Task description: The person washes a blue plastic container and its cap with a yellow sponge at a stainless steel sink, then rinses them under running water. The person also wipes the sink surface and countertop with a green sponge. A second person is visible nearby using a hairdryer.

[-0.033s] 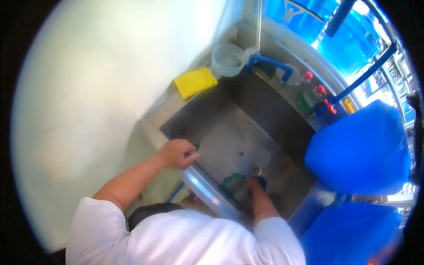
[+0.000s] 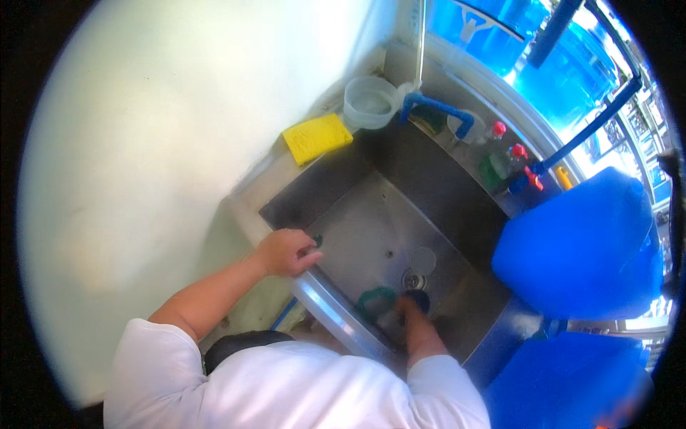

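My left hand (image 2: 286, 252) rests at the front rim of a steel sink (image 2: 357, 222), its fingers curled. A small dark green piece (image 2: 318, 242) sticks out past its fingertips; most of it is hidden. Down in the sink, my right hand (image 2: 406, 309) is closed, blurred, against a dark round thing (image 2: 418, 300) beside the drain (image 2: 413, 279); its kind cannot be made out. Just left of that hand lies a green ring-shaped thing (image 2: 373, 302). A clear round disc or lid (image 2: 423, 260) lies on the sink floor behind the drain.
On the sink's back ledge are a yellow cloth (image 2: 316, 138), a translucent plastic tub (image 2: 370, 103), and bottles with red caps (image 2: 498, 129). A blue pipe faucet (image 2: 437, 105) reaches over the basin. Large blue containers (image 2: 575, 247) stand along the right side.
My right hand and the dark round thing have shifted very slightly within the sink. My left hand stays at the rim.
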Tool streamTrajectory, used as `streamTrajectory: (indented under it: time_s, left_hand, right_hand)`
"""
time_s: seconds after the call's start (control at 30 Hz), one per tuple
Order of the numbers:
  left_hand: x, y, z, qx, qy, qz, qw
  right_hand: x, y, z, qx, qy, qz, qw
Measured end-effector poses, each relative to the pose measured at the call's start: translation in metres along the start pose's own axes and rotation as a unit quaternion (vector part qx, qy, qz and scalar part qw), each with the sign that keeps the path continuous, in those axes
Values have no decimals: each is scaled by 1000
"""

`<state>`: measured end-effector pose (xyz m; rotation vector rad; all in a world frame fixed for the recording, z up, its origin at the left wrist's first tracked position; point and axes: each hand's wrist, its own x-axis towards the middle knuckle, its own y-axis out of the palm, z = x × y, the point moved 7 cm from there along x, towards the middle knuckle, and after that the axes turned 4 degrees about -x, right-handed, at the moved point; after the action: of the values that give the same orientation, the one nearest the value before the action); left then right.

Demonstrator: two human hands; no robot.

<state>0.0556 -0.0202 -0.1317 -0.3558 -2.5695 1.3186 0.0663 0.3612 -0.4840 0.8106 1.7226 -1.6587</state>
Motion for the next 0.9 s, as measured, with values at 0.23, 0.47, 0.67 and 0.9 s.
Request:
streamTrajectory:
  time_s: [0.23, 0.47, 0.67, 0.9]
  left_hand:
    - [-1, -3, 3, -27, 26, -9, 999]
    - [-1, -8, 2, -49, 28, -24, 998]
    - [-1, -22, -1, 39, 22, -91, 995]
    - [0, -35, 19, -147, -71, -112, 980]
  right_hand:
    - [0, -17, 10, -38, -96, -125, 987]
    - [-66, -175, 52, 614, 2, -183, 768]
    - [-184, -286, 205, 689, -243, -81, 678]
    - [-220, -353, 281, 436, -297, -117, 841]
